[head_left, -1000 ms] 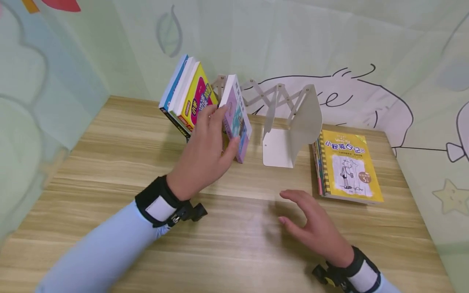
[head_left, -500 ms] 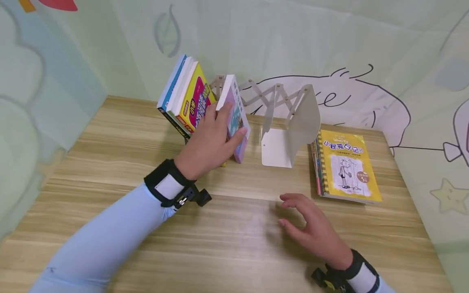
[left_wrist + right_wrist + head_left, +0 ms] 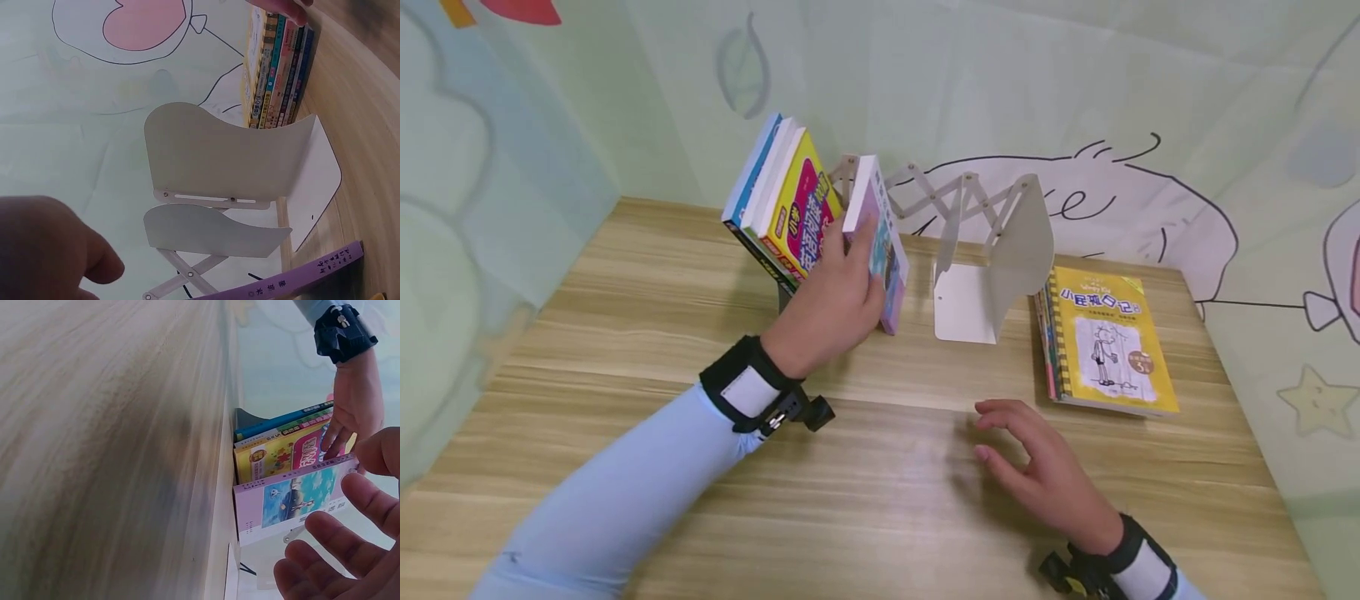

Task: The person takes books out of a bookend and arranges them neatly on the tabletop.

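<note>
- The purple book (image 3: pixel 883 250) stands on edge on the table (image 3: pixel 880 467), tilted left towards the leaning books (image 3: pixel 782 204), in the open gap between them and the white divider (image 3: pixel 1000 250) of the folding rack.
- The left hand (image 3: pixel 835 292) grasps it, fingers curled over the spine and thumb on the cover; the grip sits low, so the top could swing.
- If the hand lets go while the book is tilted, I judge it may drop flat into the gap, since nothing supports its right side.
- Pushing it hard leftward could shove the leaning books, which are slanted already, and tip them further.
- The right hand (image 3: pixel 1037 467) hovers relaxed and empty over the table, well apart, too far to catch a fall.
- The yellow pile (image 3: pixel 1105 337) lies flat right of the rack.
</note>
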A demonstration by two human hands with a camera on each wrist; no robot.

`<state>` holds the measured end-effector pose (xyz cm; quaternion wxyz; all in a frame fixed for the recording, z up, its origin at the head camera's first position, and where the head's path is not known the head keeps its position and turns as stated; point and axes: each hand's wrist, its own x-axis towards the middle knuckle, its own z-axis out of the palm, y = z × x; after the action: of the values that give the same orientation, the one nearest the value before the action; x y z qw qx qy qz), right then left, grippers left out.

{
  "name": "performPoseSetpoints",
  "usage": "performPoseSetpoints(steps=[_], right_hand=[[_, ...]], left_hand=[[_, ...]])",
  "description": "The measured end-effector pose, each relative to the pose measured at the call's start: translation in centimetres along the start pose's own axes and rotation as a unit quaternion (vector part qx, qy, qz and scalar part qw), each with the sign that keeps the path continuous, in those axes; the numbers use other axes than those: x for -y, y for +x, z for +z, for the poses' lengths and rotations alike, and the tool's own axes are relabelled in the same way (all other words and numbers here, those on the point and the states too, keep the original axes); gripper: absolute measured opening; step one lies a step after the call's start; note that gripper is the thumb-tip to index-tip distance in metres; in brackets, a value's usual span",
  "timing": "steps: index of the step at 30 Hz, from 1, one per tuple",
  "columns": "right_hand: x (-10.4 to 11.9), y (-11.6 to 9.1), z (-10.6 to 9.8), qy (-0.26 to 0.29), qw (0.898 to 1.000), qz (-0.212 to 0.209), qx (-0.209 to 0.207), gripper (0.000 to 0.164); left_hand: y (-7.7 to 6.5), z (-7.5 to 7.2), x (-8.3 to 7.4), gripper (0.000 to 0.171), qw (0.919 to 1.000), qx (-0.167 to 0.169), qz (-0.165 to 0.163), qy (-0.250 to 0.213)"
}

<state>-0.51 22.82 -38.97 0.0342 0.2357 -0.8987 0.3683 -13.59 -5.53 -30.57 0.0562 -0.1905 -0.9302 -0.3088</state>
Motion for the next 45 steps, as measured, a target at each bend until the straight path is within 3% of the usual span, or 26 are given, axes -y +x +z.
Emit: performPoseSetpoints(steps=[6, 15, 21, 33, 41, 45], right_hand=[[-0.2, -0.2, 0.1, 0.001, 1.000, -0.005, -0.005, 0.027], [-0.4, -0.4, 0.1, 0.014, 1.000, -0.016, -0.011, 0.021], [-0.5, -0.3, 0.3, 0.015, 1.000, -0.023, -0.008, 0.021], [-0.6, -0.3, 0.2, 0.018, 1.000, -0.013, -0.017, 0.021], [-0.7, -0.4, -0.3, 0.014, 1.000, 0.018, -0.014, 0.020], [-0.7, -0.4, -0.5, 0.016, 0.999, 0.028, -0.017, 0.026]], left_hand=[[-0.2, 0.4, 0.4, 0.069, 0.9988, 0.036, -0.019, -0.027], [-0.5, 0.8, 0.5, 0.090, 0.9953, 0.039, -0.007, -0.088], [-1.6, 1.3, 0.7, 0.087, 0.9896, 0.008, -0.001, -0.144], [-4.2, 0.6, -0.4, 0.080, 0.9798, -0.060, 0.038, -0.187], [-6.6, 0.2, -0.6, 0.064, 0.9753, -0.113, 0.094, -0.166], [-7.8, 0.0, -0.9, 0.059, 0.9677, -0.103, 0.118, -0.198]])
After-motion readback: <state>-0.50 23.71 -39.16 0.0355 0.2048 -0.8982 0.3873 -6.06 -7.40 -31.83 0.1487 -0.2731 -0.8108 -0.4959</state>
